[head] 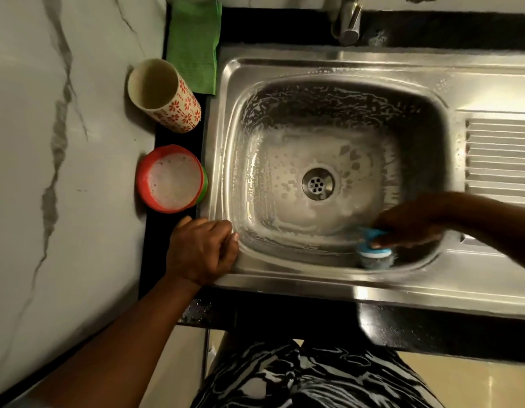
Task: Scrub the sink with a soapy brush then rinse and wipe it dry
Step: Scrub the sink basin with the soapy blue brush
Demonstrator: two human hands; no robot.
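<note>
Scrubbing step: right hand (408, 223) grips the brush (373, 248) against the sink (285, 269) wall beneath it; left hand (204, 248), fingers curled, braces the rim (suds everywhere). Next: rinsing, probably.

There were no words or numbers to read anywhere. The cup (185, 111) had only red flowers on it, and the red bowl (142, 184) showed no label.

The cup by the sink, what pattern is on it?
The cup has red flowers and dashes on cream, clearest in the head view.
</note>
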